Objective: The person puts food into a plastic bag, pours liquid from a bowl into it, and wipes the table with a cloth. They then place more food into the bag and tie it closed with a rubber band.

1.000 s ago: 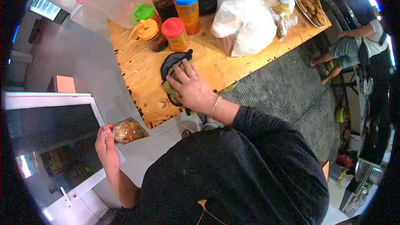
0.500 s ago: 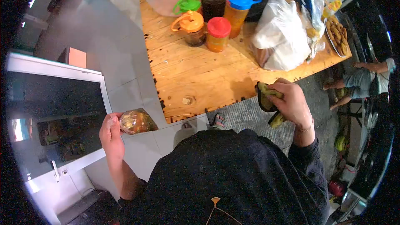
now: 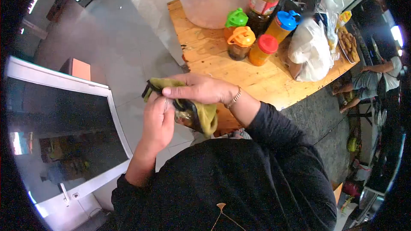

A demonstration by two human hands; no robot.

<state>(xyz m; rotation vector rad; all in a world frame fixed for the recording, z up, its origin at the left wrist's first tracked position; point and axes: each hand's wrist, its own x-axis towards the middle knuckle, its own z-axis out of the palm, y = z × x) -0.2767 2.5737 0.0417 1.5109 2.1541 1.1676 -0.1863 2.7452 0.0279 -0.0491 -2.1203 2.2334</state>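
In front of my chest, left of the table's near corner, both hands are together. My left hand [image 3: 158, 124] is closed around the gathered top of a small clear plastic bag of food [image 3: 184, 118], which hangs partly covered. My right hand [image 3: 199, 89] grips a yellow-green cloth [image 3: 208, 115] with black edging, the thumb pressing near my left fingertips. The cloth drapes over and beside the bag, so much of the bag is hidden.
On the wooden table [image 3: 209, 70] stand lidded squeeze bottles, including one with a red lid [image 3: 267, 44], a large sauce bottle [image 3: 262, 4], a translucent tub [image 3: 214, 0], a white plastic bag [image 3: 311, 53] and a plate of fried food [image 3: 349, 45]. A person [image 3: 376, 77] sits at the right.
My right hand has brought the cloth leftward from beyond the table's edge onto the bag. My left hand has moved right with the bag. The view has shifted, too.
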